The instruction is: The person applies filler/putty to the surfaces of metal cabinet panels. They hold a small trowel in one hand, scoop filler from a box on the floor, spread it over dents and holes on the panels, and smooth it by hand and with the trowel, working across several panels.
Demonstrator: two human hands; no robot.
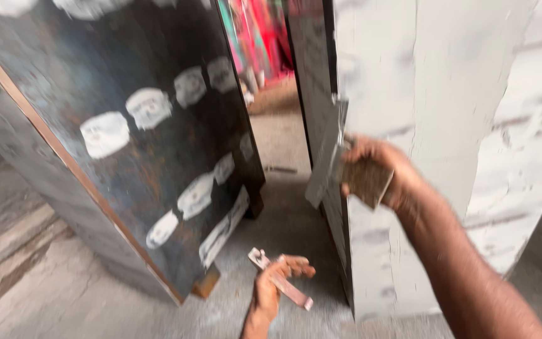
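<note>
My right hand (381, 172) is raised against the edge of a pale grey, putty-coated metal panel (446, 125). It grips a flat putty blade (326, 160) pressed on that edge, with a brownish block (366, 183) under the fingers. My left hand (272, 289) hangs low near the floor and is closed around a narrow pinkish scraper (281, 284) whose metal tip points up and left. The picture is motion-blurred.
A large dark steel sheet (139, 138) with several white putty patches leans at the left, standing on a small wooden block (207, 284). Between the sheet and the grey panel a gap shows concrete floor (283, 144) and bright red and green shapes behind.
</note>
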